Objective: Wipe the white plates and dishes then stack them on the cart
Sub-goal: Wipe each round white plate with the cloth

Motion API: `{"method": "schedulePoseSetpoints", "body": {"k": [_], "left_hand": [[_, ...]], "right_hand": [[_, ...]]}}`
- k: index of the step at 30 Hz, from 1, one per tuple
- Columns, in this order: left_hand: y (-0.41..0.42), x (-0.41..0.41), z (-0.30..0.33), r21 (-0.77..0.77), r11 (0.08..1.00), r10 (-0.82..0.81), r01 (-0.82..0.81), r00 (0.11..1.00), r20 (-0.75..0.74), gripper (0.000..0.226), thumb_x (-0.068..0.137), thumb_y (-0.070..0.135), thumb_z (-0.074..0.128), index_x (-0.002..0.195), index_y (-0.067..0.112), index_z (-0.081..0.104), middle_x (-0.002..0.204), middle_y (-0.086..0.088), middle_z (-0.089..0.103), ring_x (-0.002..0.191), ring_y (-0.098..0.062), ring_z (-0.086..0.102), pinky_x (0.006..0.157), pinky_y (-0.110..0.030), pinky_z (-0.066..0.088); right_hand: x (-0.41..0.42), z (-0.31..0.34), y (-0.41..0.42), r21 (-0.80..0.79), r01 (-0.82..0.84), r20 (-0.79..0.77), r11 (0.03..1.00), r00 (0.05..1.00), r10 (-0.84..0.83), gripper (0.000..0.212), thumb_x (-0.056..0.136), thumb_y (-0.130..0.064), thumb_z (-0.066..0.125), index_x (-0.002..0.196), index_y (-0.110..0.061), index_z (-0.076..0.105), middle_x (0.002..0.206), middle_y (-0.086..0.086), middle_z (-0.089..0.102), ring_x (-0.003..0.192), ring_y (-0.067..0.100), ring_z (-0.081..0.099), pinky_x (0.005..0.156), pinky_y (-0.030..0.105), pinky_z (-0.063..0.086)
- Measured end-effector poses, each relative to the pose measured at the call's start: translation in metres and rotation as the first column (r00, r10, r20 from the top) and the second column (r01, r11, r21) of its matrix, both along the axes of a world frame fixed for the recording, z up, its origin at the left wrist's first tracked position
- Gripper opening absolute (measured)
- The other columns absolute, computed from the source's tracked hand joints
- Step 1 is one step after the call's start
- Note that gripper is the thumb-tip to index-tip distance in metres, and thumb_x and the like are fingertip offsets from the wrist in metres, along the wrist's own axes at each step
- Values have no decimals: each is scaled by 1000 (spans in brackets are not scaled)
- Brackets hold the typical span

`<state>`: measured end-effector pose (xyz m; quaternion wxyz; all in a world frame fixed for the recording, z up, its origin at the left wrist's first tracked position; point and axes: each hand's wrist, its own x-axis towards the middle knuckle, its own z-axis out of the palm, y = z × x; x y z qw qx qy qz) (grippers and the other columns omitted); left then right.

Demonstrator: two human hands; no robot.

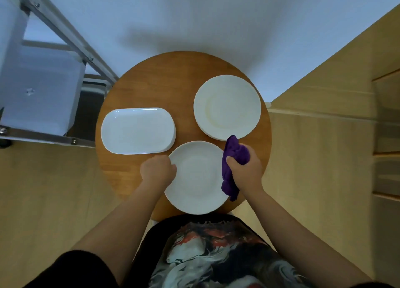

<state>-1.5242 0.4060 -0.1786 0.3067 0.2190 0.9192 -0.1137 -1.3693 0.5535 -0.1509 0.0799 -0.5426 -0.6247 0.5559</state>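
Two round plates [227, 107] [198, 177], one oblong dish [137, 131], one purple cloth [234, 158], two hands [157, 171] [245, 173].

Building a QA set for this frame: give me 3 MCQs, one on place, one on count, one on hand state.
1. Where is the rectangular dish on the round table?
A. left side
B. right side
C. on the cart

2. How many white dishes are on the table?
A. two
B. three
C. five

3. What is the right hand doing?
A. resting flat and empty
B. gripping a purple cloth
C. lifting a plate

Answers:
1 A, it lies left of both round plates, nearest the cart.
2 B, the rectangular dish, the far round plate and the near round plate.
3 B, its fingers curl round the cloth, while the left hand holds the near plate's rim.
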Motion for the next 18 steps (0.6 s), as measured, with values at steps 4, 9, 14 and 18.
{"method": "schedulePoseSetpoints", "body": {"k": [4, 9, 14, 18], "left_hand": [[50, -15, 4, 285, 948, 126, -144, 989, 81, 36, 96, 42, 46, 76, 12, 55, 64, 1, 51, 67, -18, 58, 58, -27, 43], [111, -22, -7, 400, 811, 316, -427, 895, 316, 34, 93, 44, 50, 85, 11, 58, 71, 0, 56, 80, -23, 63, 63, -28, 42], [135, -33, -23, 334, 732, 460, -593, 793, 399, 47, 88, 39, 62, 120, 5, 53, 109, -12, 64, 94, -29, 65, 73, -34, 54], [141, -41, -29, 295, 739, 472, -605, 779, 414, 39, 90, 30, 62, 119, 6, 52, 112, -12, 63, 80, -24, 65, 67, -31, 56]], "right_hand": [[-11, 2, 15, -19, 41, -19, 999, 999, -41, 43, 79, -17, 69, 117, -29, 52, 94, -21, 57, 84, 6, 58, 52, 7, 43], [-15, 0, 43, -70, 101, -31, 992, 994, -103, 41, 78, -16, 69, 115, -27, 54, 96, -10, 61, 87, 13, 61, 64, 25, 51], [-12, 0, 62, -73, 176, -36, 982, 983, -179, 40, 78, -14, 70, 111, -30, 52, 93, -11, 59, 83, 12, 60, 54, 14, 46], [-8, -1, 64, -108, 213, -41, 971, 975, -219, 41, 78, -13, 70, 113, -27, 53, 95, -7, 61, 84, 14, 61, 58, 21, 50]]}}
